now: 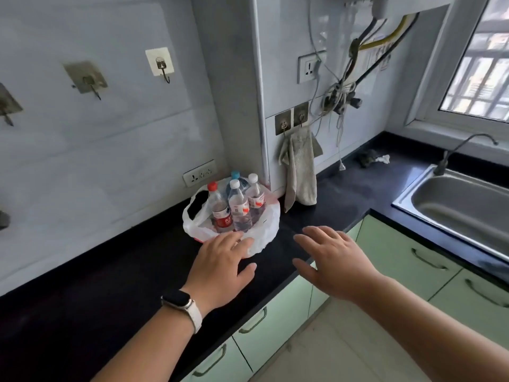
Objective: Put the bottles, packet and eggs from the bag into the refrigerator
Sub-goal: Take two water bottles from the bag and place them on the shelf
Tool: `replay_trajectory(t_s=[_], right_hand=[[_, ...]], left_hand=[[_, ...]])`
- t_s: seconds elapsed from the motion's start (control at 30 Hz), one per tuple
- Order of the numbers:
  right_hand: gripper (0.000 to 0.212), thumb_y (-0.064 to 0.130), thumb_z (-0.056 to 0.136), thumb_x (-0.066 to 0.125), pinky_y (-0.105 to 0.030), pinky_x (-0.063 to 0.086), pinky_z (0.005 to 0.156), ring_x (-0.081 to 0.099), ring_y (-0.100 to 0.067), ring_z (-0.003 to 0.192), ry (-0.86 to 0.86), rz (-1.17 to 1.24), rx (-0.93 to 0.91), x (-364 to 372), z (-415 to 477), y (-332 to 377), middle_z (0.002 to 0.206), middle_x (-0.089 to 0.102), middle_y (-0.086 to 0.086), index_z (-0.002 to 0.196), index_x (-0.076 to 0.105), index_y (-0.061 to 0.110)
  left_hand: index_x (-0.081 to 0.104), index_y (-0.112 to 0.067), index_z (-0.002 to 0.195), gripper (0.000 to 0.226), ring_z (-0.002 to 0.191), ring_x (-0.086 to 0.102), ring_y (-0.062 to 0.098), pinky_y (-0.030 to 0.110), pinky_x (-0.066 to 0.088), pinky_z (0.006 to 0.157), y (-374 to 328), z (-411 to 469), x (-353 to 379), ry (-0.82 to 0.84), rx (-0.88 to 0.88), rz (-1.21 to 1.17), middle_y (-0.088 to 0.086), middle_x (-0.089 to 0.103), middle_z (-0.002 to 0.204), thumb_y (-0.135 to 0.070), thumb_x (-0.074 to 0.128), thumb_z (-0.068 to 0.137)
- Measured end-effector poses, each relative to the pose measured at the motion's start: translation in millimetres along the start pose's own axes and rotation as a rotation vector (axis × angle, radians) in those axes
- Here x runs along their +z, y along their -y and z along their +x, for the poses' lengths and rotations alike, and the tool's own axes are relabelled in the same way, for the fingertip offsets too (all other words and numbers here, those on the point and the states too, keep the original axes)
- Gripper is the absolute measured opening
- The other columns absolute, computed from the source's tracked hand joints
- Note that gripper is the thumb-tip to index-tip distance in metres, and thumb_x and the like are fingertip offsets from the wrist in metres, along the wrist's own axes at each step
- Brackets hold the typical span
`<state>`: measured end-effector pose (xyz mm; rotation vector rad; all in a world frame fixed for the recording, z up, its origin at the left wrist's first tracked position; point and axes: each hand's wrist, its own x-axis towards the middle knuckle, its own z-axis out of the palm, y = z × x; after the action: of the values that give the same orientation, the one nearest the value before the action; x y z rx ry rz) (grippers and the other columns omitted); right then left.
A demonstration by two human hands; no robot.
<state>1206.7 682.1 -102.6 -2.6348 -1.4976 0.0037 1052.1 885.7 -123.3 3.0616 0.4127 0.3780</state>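
Observation:
A white plastic bag [265, 230] stands open on the black countertop [110, 285] by the wall corner. Several water bottles stand upright in it: one with a red cap [219, 208], two with white caps [239, 209] [255, 195], and one with a blue cap [236, 176] behind them. No packet or eggs show; the bag's inside is mostly hidden. My left hand [220, 268], with a watch on the wrist, is spread flat with its fingertips at the bag's near edge. To the right of the bag my right hand [334, 261] hovers open, holding nothing. The refrigerator is out of view.
A grey towel [300, 169] hangs from a wall hook right of the bag. A steel sink [462, 205] with a tap sits at the right under a window. Green drawers [399, 260] run below the counter. Wall sockets, hooks and loose cables line the wall.

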Motion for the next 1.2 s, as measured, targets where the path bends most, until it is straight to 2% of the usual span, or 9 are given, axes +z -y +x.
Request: replay_trajectory(t_s=[0.13,0.27,0.43,0.6,0.83,0.97,1.2], right_hand=[[0.068,0.065,0.088,0.021,-0.039,0.037,0.106,0.045,-0.021,0.133,-0.012,0.012,-0.072,-6.1,37.0,-43.6,0.14,0.052,0.005,0.137,0.05,0.029],[0.066,0.065,0.089,0.023,-0.036,0.033,0.108,0.043,-0.019,0.132,-0.013,0.015,-0.146,-7.7,68.7,-66.2,0.141,0.049,0.008,0.14,0.046,0.031],[0.062,0.064,0.089,0.029,-0.038,0.039,0.106,0.051,-0.02,0.127,-0.02,0.061,-0.191,2.4,100.9,-71.0,0.134,0.058,0.006,0.133,0.055,0.029],[0.067,0.065,0.089,0.024,-0.036,0.033,0.11,0.042,-0.019,0.134,0.022,0.073,-0.261,19.3,140.8,-69.3,0.143,0.048,0.006,0.14,0.046,0.029],[0.062,0.062,0.092,0.033,-0.037,0.031,0.111,0.04,-0.02,0.136,0.064,0.067,-0.262,46.6,190.4,-65.2,0.147,0.043,0.006,0.142,0.043,0.028],[0.06,0.061,0.094,0.038,-0.035,0.03,0.111,0.035,-0.018,0.137,0.09,0.1,-0.227,57.7,221.8,-64.1,0.149,0.038,0.009,0.146,0.035,0.031],[0.058,0.052,0.093,0.051,-0.029,0.037,0.103,0.041,-0.016,0.13,0.121,0.338,-0.048,79.6,257.9,-64.1,0.143,0.044,0.009,0.144,0.039,0.026]], left_hand=[[0.058,-0.02,0.131,0.054,0.122,0.055,0.021,0.04,0.048,0.1,-9.0,38.7,-3.8,-0.03,-0.085,0.018,-0.001,0.06,0.13,-0.05,0.046,0.088],[0.059,-0.019,0.132,0.055,0.125,0.053,0.018,0.038,0.048,0.1,-12.2,54.2,0.3,-0.033,-0.153,0.034,-0.002,0.059,0.132,-0.051,0.047,0.089],[0.051,-0.02,0.138,0.059,0.132,0.047,0.016,0.039,0.046,0.104,-2.7,63.9,12.6,-0.027,-0.278,-0.003,-0.002,0.05,0.143,-0.053,0.046,0.089],[0.053,-0.018,0.136,0.06,0.131,0.048,0.016,0.037,0.046,0.104,17.7,76.5,27.7,-0.04,-0.332,-0.004,-0.001,0.051,0.141,-0.053,0.042,0.089],[0.053,-0.02,0.137,0.06,0.129,0.049,0.016,0.035,0.044,0.105,55.3,101.4,66.4,-0.008,-0.35,-0.043,-0.002,0.053,0.138,-0.054,0.042,0.089],[0.051,-0.022,0.139,0.06,0.128,0.046,0.012,0.027,0.035,0.107,68.9,118.6,89.0,-0.035,-0.42,-0.198,-0.007,0.052,0.138,-0.054,0.041,0.089],[0.045,-0.035,0.135,0.047,0.121,0.048,0.002,0.026,0.045,0.099,81.2,138.8,123.9,-0.06,-0.632,-0.626,-0.019,0.053,0.129,-0.046,0.058,0.091]])
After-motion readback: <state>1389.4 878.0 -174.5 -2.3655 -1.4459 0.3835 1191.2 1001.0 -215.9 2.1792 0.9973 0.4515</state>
